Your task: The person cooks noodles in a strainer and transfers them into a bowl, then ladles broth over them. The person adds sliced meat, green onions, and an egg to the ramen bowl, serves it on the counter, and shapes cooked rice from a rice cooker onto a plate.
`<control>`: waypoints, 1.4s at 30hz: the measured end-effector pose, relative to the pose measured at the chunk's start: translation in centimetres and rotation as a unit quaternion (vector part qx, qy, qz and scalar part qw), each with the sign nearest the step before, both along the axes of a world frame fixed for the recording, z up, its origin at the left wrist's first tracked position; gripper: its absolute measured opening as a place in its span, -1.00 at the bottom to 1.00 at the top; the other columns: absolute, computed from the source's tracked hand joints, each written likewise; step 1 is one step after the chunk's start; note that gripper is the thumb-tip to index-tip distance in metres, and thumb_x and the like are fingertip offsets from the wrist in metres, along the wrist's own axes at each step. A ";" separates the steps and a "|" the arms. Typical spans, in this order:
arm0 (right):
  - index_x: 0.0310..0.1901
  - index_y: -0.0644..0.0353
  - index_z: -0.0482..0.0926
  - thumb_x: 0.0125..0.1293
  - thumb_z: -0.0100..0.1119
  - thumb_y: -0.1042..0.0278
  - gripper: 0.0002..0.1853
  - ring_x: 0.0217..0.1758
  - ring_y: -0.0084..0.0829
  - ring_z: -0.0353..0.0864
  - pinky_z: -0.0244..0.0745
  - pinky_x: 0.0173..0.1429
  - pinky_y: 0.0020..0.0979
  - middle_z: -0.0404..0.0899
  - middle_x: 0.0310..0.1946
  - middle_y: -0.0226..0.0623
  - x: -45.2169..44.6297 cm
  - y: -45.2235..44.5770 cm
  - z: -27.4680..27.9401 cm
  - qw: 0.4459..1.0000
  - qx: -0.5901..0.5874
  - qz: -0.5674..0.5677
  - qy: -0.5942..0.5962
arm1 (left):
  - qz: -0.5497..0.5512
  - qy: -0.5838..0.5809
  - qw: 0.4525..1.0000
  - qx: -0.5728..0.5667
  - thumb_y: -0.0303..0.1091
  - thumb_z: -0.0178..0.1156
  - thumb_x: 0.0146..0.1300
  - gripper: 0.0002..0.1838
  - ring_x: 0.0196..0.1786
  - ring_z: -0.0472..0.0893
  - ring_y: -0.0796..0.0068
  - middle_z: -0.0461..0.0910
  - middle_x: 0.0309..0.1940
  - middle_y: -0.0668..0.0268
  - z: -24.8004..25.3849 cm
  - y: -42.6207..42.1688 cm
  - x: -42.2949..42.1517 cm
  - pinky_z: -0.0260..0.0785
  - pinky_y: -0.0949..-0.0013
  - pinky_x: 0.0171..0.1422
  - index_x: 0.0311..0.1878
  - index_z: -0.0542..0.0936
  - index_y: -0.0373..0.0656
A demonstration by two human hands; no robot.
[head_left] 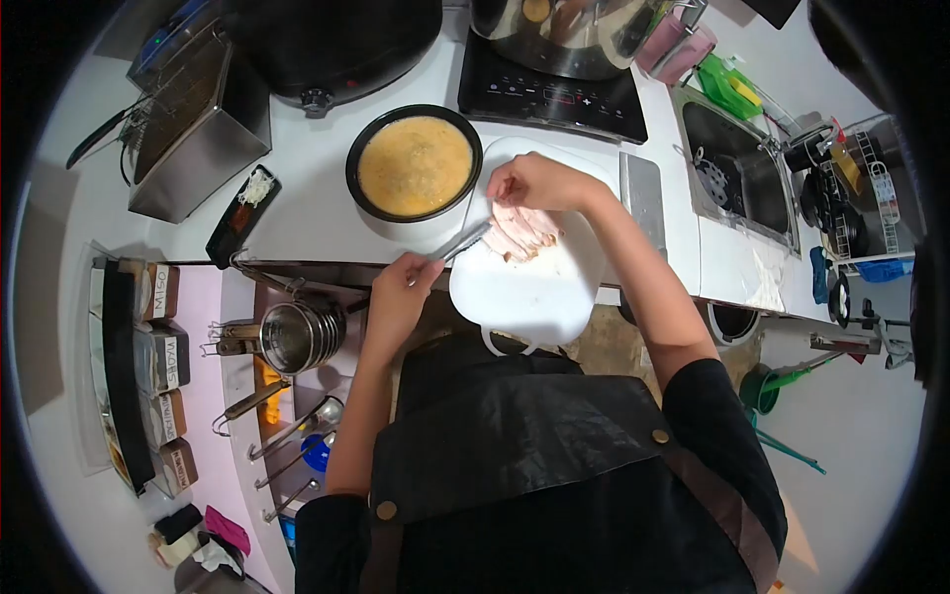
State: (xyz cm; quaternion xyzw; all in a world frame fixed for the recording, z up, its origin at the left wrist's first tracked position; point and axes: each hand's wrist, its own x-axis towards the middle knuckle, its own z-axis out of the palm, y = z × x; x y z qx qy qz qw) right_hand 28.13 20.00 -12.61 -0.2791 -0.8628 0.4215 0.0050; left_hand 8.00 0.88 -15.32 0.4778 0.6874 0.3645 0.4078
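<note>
A pair of metal tongs [465, 241] is held in my left hand [404, 287], with its tips at the left side of the sliced meat [522, 234]. The meat lies fanned out on a white cutting board [529, 297]. My right hand [532, 183] has its fingers pinched together at the top edge of the slices; what is between the fingertips is too small to make out. Left of the board stands a black bowl [362, 201] of yellowish soup [416, 166].
An induction cooktop [554, 97] with a steel pot [564, 40] stands behind the board. At the left are a black dish [242, 215] and a metal fryer [203, 139]. Strainers [292, 335] hang below the counter edge. A sink [737, 163] is at the right.
</note>
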 end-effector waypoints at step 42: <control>-0.15 0.21 0.50 -0.12 0.27 0.59 -0.61 -0.43 -0.44 0.46 0.40 -0.27 -0.41 0.47 -0.52 -0.33 4.9 -2.5 -1.1 0.992 0.043 -0.108 0.053 | 0.029 0.012 0.987 0.155 -0.46 0.21 0.19 -0.92 -0.38 0.42 0.73 0.53 -0.50 0.41 5.9 1.4 -1.9 0.31 0.58 -0.25 -0.35 0.56 -0.28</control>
